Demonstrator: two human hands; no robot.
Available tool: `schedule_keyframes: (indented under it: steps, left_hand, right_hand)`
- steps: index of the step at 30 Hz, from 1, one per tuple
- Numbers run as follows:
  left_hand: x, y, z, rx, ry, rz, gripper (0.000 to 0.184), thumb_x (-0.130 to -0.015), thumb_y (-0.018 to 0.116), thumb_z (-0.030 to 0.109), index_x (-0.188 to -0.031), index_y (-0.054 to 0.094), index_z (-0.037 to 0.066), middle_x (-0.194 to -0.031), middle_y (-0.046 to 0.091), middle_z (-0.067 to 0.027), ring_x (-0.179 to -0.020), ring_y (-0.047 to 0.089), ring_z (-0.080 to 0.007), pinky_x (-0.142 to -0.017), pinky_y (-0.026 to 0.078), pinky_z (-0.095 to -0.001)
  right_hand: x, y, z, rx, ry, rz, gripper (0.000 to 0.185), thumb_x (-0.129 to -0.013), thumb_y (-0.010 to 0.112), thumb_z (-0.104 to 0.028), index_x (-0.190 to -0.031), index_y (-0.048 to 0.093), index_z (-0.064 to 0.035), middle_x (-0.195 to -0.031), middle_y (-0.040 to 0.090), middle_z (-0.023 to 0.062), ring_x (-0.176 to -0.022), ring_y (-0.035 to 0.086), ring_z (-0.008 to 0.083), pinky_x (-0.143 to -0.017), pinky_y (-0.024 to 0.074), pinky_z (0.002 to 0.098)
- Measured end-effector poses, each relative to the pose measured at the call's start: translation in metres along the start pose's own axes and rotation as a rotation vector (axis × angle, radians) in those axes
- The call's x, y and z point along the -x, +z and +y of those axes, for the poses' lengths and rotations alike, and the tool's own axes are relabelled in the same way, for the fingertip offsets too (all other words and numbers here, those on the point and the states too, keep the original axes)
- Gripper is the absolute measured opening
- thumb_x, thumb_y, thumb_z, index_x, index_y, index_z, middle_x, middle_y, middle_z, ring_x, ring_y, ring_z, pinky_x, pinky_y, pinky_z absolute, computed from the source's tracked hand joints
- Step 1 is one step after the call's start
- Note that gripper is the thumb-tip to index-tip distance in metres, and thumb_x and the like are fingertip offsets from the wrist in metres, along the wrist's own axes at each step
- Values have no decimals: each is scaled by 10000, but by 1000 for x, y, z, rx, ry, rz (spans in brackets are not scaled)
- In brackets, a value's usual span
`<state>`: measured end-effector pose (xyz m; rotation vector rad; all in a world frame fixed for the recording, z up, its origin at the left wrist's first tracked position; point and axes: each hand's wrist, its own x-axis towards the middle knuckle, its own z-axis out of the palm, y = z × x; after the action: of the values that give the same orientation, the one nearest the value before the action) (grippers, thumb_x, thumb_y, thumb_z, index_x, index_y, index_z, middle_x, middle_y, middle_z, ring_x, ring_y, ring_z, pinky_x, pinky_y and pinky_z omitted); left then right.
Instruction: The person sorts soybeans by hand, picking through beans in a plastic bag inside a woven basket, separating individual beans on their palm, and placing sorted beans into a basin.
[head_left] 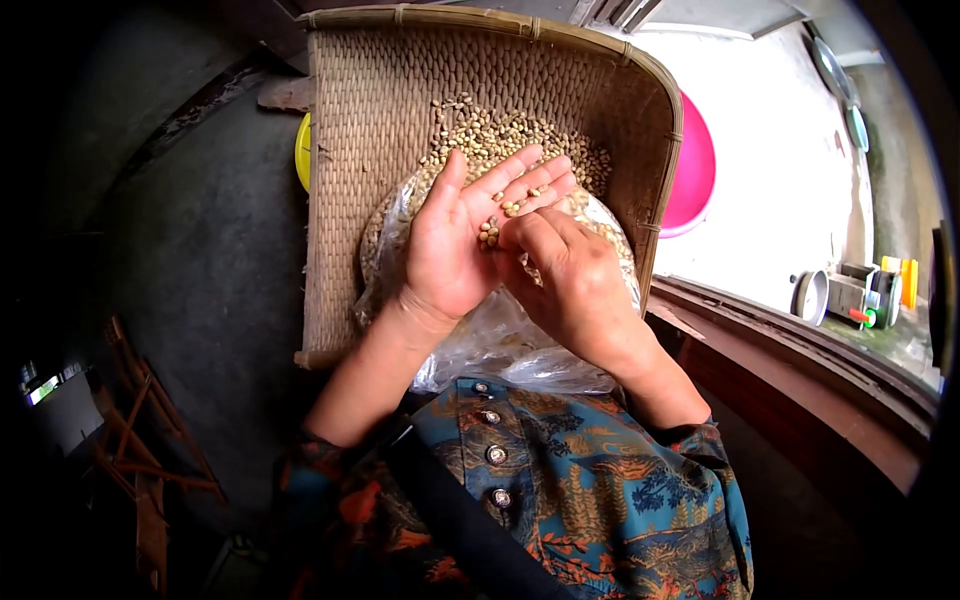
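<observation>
My left hand (445, 235) is palm up with its fingers stretched out, and several small tan beans (489, 234) rest on its palm and fingers. Over that palm my right hand (575, 270) is closed, thumb and fingers drawn together beside the beans. Its fingertips are turned away, so I cannot make out what is in them. Beneath both hands is a round container with a clear plastic bag (490, 340) and more beans. Loose beans (500, 135) lie heaped in the woven basket (355, 130), just beyond my fingers.
A pink basin (695, 170) stands right of the basket, and part of a yellow one (303, 152) shows at left. A wooden sill (790, 350) runs along the right. Wooden furniture (150, 460) is at lower left. Pans and other items stand outside in bright light.
</observation>
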<state>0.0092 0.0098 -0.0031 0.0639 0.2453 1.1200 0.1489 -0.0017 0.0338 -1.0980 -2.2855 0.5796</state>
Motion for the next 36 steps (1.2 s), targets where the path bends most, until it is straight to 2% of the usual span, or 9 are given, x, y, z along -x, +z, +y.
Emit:
schedule_keyframes:
  steps: [3,6,7,10,11,14,17,20,36]
  left_hand:
    - [1,0,0,-7,20,-4,790,-1012,196,566,-1489,224,-63,-1522,300,-270,-1425,294,-360,-1196,191,-458]
    - [1,0,0,0,28,3,786,-1014,217,557,-1485,216,-72,-1523,282,-283,-1419,298,-371,-1197,189,-463]
    - [1,-1,0,17,27,-3,784,-1015,221,553,-1483,215,-76,-1520,283,-288,-1417,299,-374,-1197,189,-465]
    - [-1,-2,-2,13,28,-17,778,-1019,230,542,-1476,214,-87,-1511,291,-297,-1414,301,-379,-1195,192,-469]
    - [-1,-1,-3,-23,35,-20,776,-1020,230,539,-1474,215,-90,-1507,296,-298,-1414,301,-378,-1194,194,-469]
    - [0,-1,-4,-99,40,-20,774,-1021,229,533,-1473,212,-96,-1493,327,-292,-1412,309,-372,-1190,204,-470]
    - [0,-4,-4,-133,35,-18,782,-1018,232,538,-1473,210,-97,-1488,341,-287,-1409,319,-365,-1186,213,-468]
    - [0,-8,-5,-137,26,-14,792,-1015,239,546,-1473,209,-99,-1487,345,-284,-1406,328,-359,-1183,221,-465]
    - [-1,-20,-8,-35,-56,-15,820,-1009,292,550,-1476,173,-114,-1478,357,-293,-1395,349,-346,-1182,228,-440]
  right_hand:
    - [-7,-5,1,122,24,33,181,-761,692,26,-897,588,-32,-836,610,112,-710,632,304,-608,513,380]
    - [-10,-8,4,97,-15,102,196,-749,691,30,-900,586,-39,-838,611,111,-717,634,297,-617,516,380]
    - [-7,-9,4,-1,-30,59,237,-741,697,21,-950,606,-40,-846,609,109,-721,633,295,-626,521,387]
    - [-9,-9,-6,81,-103,-58,227,-783,657,-56,-993,582,-15,-827,595,139,-708,643,304,-606,531,398]
    - [-12,-11,-9,129,-57,-136,229,-788,646,-67,-1000,578,-14,-846,606,161,-729,656,311,-607,531,406]
    - [-17,-7,-7,120,-64,-161,219,-791,629,-67,-995,563,-17,-858,613,173,-733,659,325,-606,531,408]
    - [-19,-9,-5,110,1,-270,360,-771,712,-93,-1112,607,-51,-937,637,141,-810,654,334,-680,536,407]
    - [-23,-12,0,106,-3,-372,352,-779,706,-94,-1113,606,-51,-946,644,150,-825,660,335,-691,536,411]
    - [-35,-16,12,256,-202,-514,223,-790,674,-115,-989,612,-34,-864,653,141,-816,638,322,-722,515,394]
